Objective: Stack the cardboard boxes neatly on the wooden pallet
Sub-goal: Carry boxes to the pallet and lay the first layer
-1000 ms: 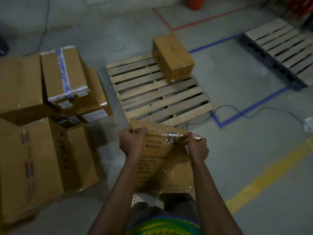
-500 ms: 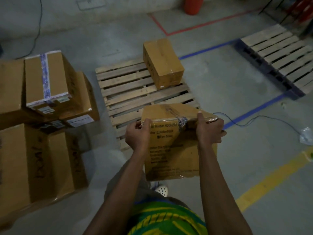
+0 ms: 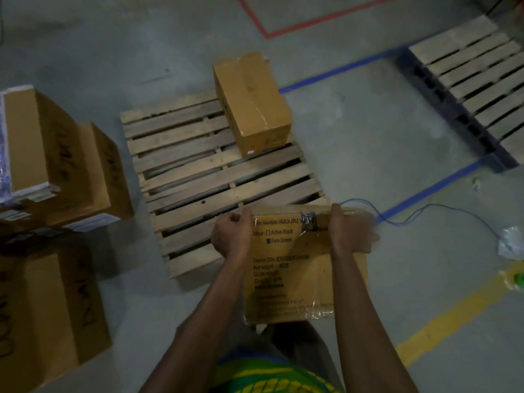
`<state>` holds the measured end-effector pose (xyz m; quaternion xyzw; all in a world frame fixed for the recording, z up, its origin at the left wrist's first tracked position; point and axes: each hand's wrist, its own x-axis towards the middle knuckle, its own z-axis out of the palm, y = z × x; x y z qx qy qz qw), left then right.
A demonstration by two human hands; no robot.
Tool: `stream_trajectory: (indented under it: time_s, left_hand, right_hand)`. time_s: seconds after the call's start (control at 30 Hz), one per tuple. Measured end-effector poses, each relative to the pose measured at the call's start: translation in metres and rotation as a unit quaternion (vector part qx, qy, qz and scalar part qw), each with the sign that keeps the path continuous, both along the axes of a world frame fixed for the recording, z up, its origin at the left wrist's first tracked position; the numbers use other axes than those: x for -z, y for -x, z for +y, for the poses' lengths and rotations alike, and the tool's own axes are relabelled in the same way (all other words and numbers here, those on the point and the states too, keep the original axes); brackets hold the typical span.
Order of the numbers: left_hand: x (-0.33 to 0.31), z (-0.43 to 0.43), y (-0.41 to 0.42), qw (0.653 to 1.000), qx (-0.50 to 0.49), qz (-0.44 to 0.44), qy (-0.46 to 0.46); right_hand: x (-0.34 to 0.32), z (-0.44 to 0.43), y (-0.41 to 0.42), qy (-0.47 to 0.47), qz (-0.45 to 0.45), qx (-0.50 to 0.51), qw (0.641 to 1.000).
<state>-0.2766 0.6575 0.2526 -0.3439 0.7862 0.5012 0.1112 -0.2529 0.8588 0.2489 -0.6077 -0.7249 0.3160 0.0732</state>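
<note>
Both sets of fingers (image 3: 236, 222) are curled and clamped on the top edge of one cardboard box (image 3: 300, 268). The left hand (image 3: 231, 236) grips its left corner and the right hand (image 3: 350, 231) its right corner. The box hangs below the fingers with its printed face toward the person, its upper edge over the near right corner of the wooden pallet (image 3: 212, 180). Beyond the fingers, a second box (image 3: 252, 100) rests on the slats at the pallet's far right corner. Left of the left hand, off the pallet, stacked boxes (image 3: 56, 154) sit on the floor. Right of the right hand a blue cable (image 3: 425, 209) trails away, and farther out lies another pallet (image 3: 476, 80).
</note>
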Motion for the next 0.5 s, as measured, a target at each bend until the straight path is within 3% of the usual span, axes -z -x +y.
stream_trajectory:
  time_s: [0.17, 0.27, 0.5]
  left_hand:
    - [0.016, 0.044, 0.052, 1.0, -0.015, 0.002, 0.005]
    - [0.055, 0.073, 0.058, 0.999, -0.007, -0.034, 0.039]
    - [0.217, 0.127, 0.054, 0.975, -0.061, -0.212, 0.031]
  right_hand:
    - [0.023, 0.048, 0.054, 0.014, 0.089, -0.009, 0.996]
    - [0.066, 0.078, 0.071, 0.031, 0.088, -0.018, 0.995]
    - [0.236, 0.136, 0.082, 0.099, -0.17, -0.103, 0.975]
